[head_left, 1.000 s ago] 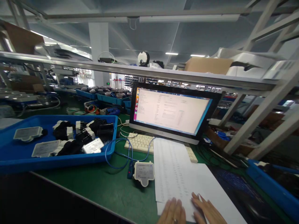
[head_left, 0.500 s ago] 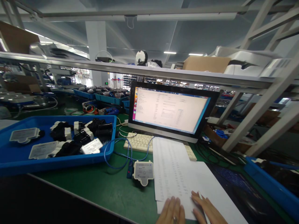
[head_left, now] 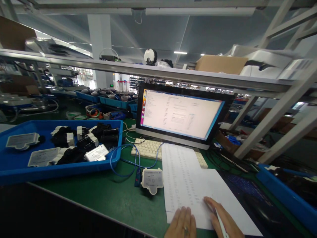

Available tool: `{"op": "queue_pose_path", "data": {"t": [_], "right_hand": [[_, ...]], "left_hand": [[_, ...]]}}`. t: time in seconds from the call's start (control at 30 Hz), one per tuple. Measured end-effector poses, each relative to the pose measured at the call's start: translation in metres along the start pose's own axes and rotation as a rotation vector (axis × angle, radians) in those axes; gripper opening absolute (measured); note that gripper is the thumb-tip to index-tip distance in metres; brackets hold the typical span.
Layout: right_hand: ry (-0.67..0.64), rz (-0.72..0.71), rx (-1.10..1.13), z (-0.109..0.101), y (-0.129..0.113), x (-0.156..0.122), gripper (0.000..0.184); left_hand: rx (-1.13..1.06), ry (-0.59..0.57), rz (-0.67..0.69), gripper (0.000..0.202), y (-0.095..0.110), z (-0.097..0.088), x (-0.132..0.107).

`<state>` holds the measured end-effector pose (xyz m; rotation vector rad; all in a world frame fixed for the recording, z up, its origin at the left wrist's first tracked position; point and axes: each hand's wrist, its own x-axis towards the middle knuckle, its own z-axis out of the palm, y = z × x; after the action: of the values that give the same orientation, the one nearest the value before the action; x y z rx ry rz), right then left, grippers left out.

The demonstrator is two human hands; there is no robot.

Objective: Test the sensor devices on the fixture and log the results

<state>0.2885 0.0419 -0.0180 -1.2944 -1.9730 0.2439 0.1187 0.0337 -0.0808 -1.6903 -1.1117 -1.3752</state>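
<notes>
My left hand (head_left: 182, 223) lies flat on the lower edge of the printed paper sheets (head_left: 179, 172), fingers stretched out, a ring on one finger. Just right of it, my right hand (head_left: 224, 219) rests on the paper with a white pen (head_left: 221, 223) held in it. Rows of small marks run down the top sheet, too blurred to read. Left of the sheets, a white-framed device with a grey face (head_left: 153, 180) sits on the green bench beside a small blue module (head_left: 137, 178) with a red light and a blue cable.
A monitor (head_left: 179, 114) stands behind a cream keyboard (head_left: 146, 147), which the sheets partly cover. On the left, a blue tray (head_left: 61, 172) holds several black and white devices. A dark mouse pad (head_left: 250, 190) and another blue tray (head_left: 284, 201) lie right. A shelf (head_left: 138, 68) spans above.
My right hand's fingers have drawn closer together, and the pen now shows more clearly. My left hand stays on the paper. The whole view has shifted slightly.
</notes>
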Motion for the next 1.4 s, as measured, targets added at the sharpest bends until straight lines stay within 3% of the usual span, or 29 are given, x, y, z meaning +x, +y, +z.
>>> {"op": "queue_pose_path", "data": {"t": [0.13, 0.2, 0.3, 0.47, 0.63, 0.8, 1.4], "right_hand": [[0.107, 0.214, 0.200, 0.011, -0.021, 0.021, 0.038], [0.101, 0.315, 0.325, 0.017, -0.034, 0.034, 0.041], [0.101, 0.502, 0.470, 0.026, -0.045, 0.048, 0.043], [0.170, 0.540, 0.470, 0.024, -0.034, 0.046, 0.030], [0.203, 0.531, 0.380, 0.015, -0.029, 0.036, 0.027], [0.192, 0.503, 0.313, 0.020, -0.031, 0.033, 0.026], [0.159, 0.496, 0.283, 0.022, -0.034, 0.033, 0.023]], "left_hand": [[0.003, -0.156, 0.120, 0.032, -0.007, -0.007, -0.006], [-0.007, -0.302, 0.202, 0.030, -0.011, -0.018, -0.004], [-0.037, -0.546, 0.154, 0.034, -0.013, -0.040, 0.011], [-0.087, -0.713, 0.145, 0.046, -0.014, -0.061, 0.036], [-0.082, -0.768, 0.168, 0.050, -0.014, -0.062, 0.037], [-0.091, -0.752, 0.164, 0.050, -0.014, -0.063, 0.035], [-0.083, -0.807, 0.189, 0.055, -0.015, -0.064, 0.036]]}}
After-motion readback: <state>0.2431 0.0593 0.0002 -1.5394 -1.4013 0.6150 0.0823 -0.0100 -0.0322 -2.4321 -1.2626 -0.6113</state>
